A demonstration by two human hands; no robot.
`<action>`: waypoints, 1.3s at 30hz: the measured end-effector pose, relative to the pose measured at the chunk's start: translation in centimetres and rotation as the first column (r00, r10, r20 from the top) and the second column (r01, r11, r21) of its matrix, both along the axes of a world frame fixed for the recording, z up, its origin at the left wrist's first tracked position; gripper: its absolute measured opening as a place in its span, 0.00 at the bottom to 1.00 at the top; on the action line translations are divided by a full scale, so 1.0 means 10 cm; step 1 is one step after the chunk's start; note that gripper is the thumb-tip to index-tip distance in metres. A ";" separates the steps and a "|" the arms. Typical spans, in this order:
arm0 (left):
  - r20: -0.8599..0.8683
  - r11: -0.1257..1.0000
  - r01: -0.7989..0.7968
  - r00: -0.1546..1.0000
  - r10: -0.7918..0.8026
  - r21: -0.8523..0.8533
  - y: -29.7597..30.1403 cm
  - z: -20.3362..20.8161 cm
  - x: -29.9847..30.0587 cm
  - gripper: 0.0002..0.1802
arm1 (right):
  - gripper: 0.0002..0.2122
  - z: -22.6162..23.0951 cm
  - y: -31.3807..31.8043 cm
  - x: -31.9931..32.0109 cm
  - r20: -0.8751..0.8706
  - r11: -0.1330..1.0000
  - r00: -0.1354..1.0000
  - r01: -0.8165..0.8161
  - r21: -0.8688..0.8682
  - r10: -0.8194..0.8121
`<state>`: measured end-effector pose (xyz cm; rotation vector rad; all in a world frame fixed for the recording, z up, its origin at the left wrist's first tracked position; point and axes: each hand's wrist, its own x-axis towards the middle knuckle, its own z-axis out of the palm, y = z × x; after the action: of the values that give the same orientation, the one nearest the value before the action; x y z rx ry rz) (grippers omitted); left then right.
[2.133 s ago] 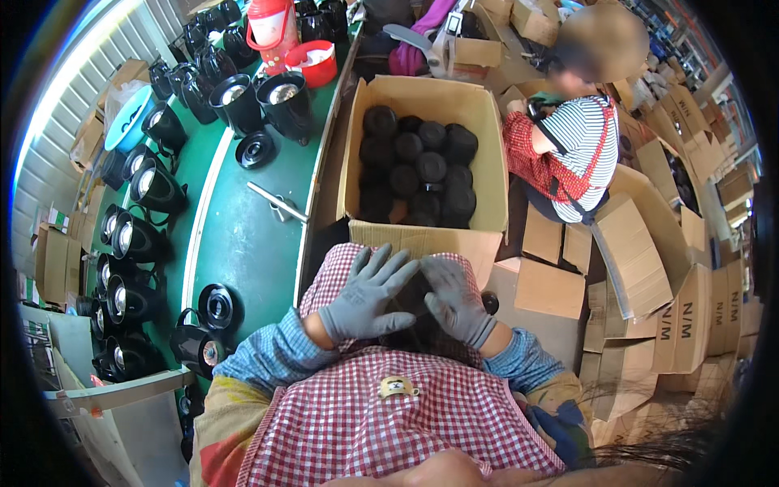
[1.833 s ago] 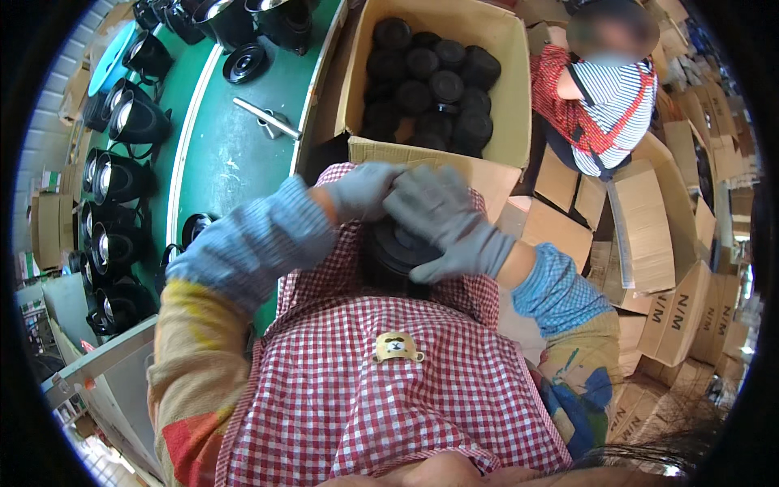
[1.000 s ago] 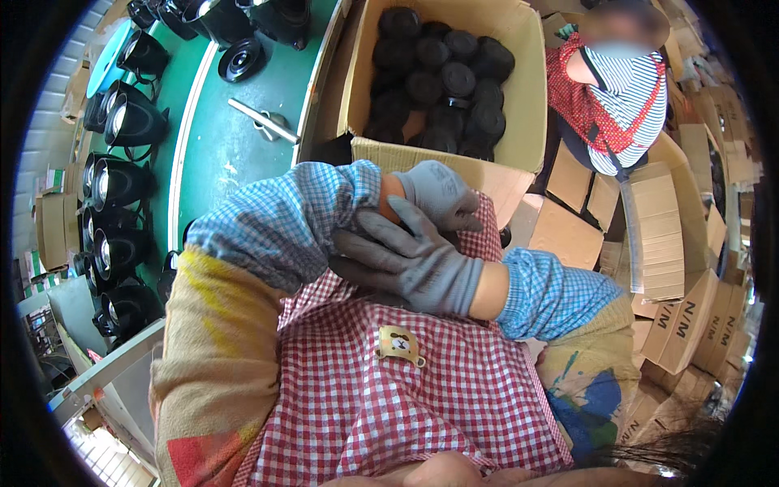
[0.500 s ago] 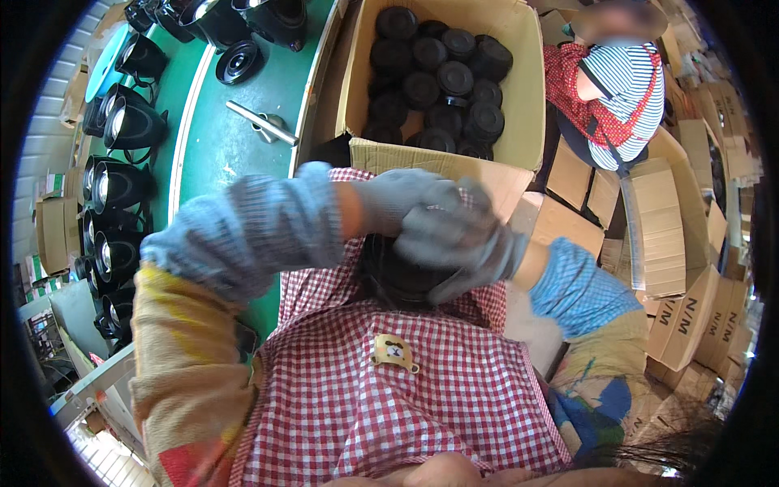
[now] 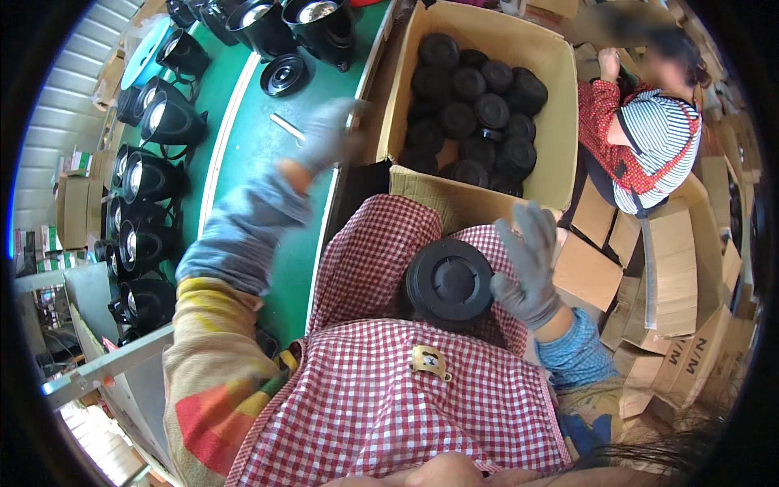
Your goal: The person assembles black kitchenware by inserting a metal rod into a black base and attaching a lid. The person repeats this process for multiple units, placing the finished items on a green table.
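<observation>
A round black plastic piece (image 5: 449, 282), lid-like with a raised rim and a ringed centre, rests in my lap on the checked apron. My right hand (image 5: 531, 268), in a grey glove, is beside it with fingers spread and nothing in them. To the left, my gloved left hand (image 5: 329, 134) is over the edge of the green bench, smeared by motion. A metal rod tool (image 5: 286, 127) lies there, its far end hidden by that hand. Whether the fingers hold the tool cannot be made out.
A cardboard box (image 5: 485, 188) full of round black pieces stands ahead. On the green bench (image 5: 243, 154) are a black lid (image 5: 284, 75) and several black pots (image 5: 150, 183). At the right, a person (image 5: 649, 138) sits among flattened cartons (image 5: 673, 276).
My hands were together over the black piece; they have parted. The left has swung out to the bench by the metal tool, the right has opened and drawn right. The whole view has shifted.
</observation>
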<state>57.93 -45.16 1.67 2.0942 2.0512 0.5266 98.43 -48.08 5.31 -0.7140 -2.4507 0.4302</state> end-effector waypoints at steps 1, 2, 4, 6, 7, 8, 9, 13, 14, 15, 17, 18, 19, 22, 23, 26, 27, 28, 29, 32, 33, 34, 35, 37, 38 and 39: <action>-0.230 0.994 -0.082 0.971 0.062 -0.077 -0.02 0.04 -0.58 0.37 | 0.27 -0.12 0.04 0.11 -0.015 0.993 0.995 0.100 -0.062 -0.101; -0.576 0.995 -0.102 0.813 0.086 0.004 -0.16 -0.17 -0.94 0.40 | 0.26 -0.22 0.03 0.11 -0.075 0.982 0.991 0.094 -0.166 -0.108; -0.738 0.994 -0.022 0.671 -0.068 -0.111 -0.39 -0.33 -1.34 0.29 | 0.25 -0.33 0.10 0.04 -0.192 0.931 0.973 0.054 -0.361 -0.130; -0.521 0.870 -0.261 0.853 0.006 -0.417 -0.20 -0.23 -1.36 0.18 | 0.25 -0.24 0.17 -0.10 -0.119 0.981 0.992 0.012 -0.192 -0.035; -0.457 0.953 -0.158 0.889 0.024 -0.257 -0.26 -0.17 -1.29 0.10 | 0.26 -0.14 0.24 -0.17 -0.057 0.998 0.998 -0.014 -0.068 0.010; -0.321 0.935 -0.137 0.947 0.026 -0.327 -0.27 0.01 -1.13 0.10 | 0.27 0.01 0.29 -0.22 -0.007 0.999 1.000 -0.018 0.029 0.018; -0.283 0.945 -0.075 0.959 -0.019 -0.318 -0.28 0.27 -0.89 0.11 | 0.28 0.20 0.33 -0.27 0.043 0.992 0.999 -0.017 0.126 0.012; 0.073 0.893 0.226 0.974 -0.214 -0.389 -0.46 1.14 0.17 0.13 | 0.31 0.71 0.45 -0.57 0.138 0.929 0.990 -0.078 0.361 0.029; 0.191 0.873 0.341 0.938 -0.290 -0.349 -0.51 1.28 0.45 0.14 | 0.32 0.76 0.45 -0.56 0.231 0.962 0.970 -0.129 0.240 0.072; 0.219 0.862 0.405 0.910 -0.351 -0.306 -0.59 1.36 0.69 0.14 | 0.32 0.76 0.47 -0.55 0.306 0.979 0.942 -0.175 0.109 0.135; 0.243 0.848 0.450 0.888 -0.391 -0.281 -0.75 1.45 1.04 0.14 | 0.30 0.86 0.47 -0.46 0.412 0.970 0.878 -0.224 -0.093 0.242; 0.243 0.849 0.436 0.895 -0.374 -0.298 -0.80 1.47 1.17 0.14 | 0.28 0.82 0.49 -0.37 0.363 0.952 0.882 -0.253 -0.173 0.300; 0.243 0.830 0.428 0.901 -0.360 -0.358 -0.84 1.47 1.26 0.14 | 0.26 0.71 0.54 -0.28 0.310 0.926 0.883 -0.283 -0.251 0.354; 0.278 0.754 0.456 0.889 -0.364 -0.472 -0.96 1.40 1.47 0.14 | 0.20 0.47 0.48 -0.15 0.105 0.852 0.905 -0.341 -0.397 0.412; 0.280 0.759 0.458 0.888 -0.365 -0.462 -1.01 1.38 1.50 0.14 | 0.20 0.37 0.47 -0.14 0.081 0.850 0.901 -0.367 -0.378 0.425; 0.326 0.739 0.462 0.883 -0.337 -0.490 -1.11 1.35 1.59 0.16 | 0.19 0.28 0.45 -0.10 0.039 0.847 0.892 -0.413 -0.334 0.450; 0.363 0.706 0.463 0.881 -0.302 -0.537 -1.12 1.41 1.62 0.16 | 0.20 0.25 0.45 -0.10 0.028 0.840 0.888 -0.424 -0.338 0.459; 0.399 0.669 0.464 0.879 -0.263 -0.580 -1.13 1.43 1.65 0.16 | 0.20 0.21 0.45 -0.09 0.017 0.833 0.883 -0.435 -0.341 0.468; 0.430 0.663 0.473 0.869 -0.243 -0.581 -1.15 1.43 1.66 0.17 | 0.19 0.19 0.45 -0.09 0.012 0.826 0.881 -0.440 -0.352 0.474; 0.433 0.676 0.487 0.861 -0.267 -0.553 -1.15 1.33 1.64 0.17 | 0.19 0.15 0.44 -0.10 0.042 0.821 0.874 -0.438 -0.365 0.485; 0.436 0.663 0.485 0.863 -0.255 -0.571 -1.15 1.33 1.65 0.16 | 0.18 0.16 0.42 -0.09 0.082 0.830 0.872 -0.427 -0.359 0.483; 0.439 0.649 0.482 0.865 -0.244 -0.588 -1.15 1.35 1.66 0.16 | 0.18 0.17 0.41 -0.10 0.122 0.839 0.868 -0.416 -0.351 0.481; 0.442 0.636 0.478 0.867 -0.230 -0.606 -1.16 1.35 1.67 0.16 | 0.19 0.20 0.41 -0.09 0.174 0.839 0.853 -0.411 -0.357 0.492; 0.436 0.623 0.496 0.861 -0.262 -0.605 -1.14 1.29 1.66 0.18 | 0.19 0.30 0.43 -0.10 0.278 0.840 0.815 -0.400 -0.367 0.509; 0.433 0.618 0.503 0.858 -0.275 -0.604 -1.12 1.29 1.67 0.18 | 0.20 0.33 0.47 -0.11 0.319 0.826 0.778 -0.421 -0.375 0.541; 0.405 0.583 0.458 0.885 -0.229 -0.671 -1.12 1.33 1.72 0.20 | 0.20 0.35 0.51 -0.14 0.358 0.811 0.739 -0.441 -0.384 0.571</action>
<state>75.10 -56.35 14.98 1.6807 1.2813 -0.1137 97.06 -42.94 8.79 -0.2262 -3.0849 0.9232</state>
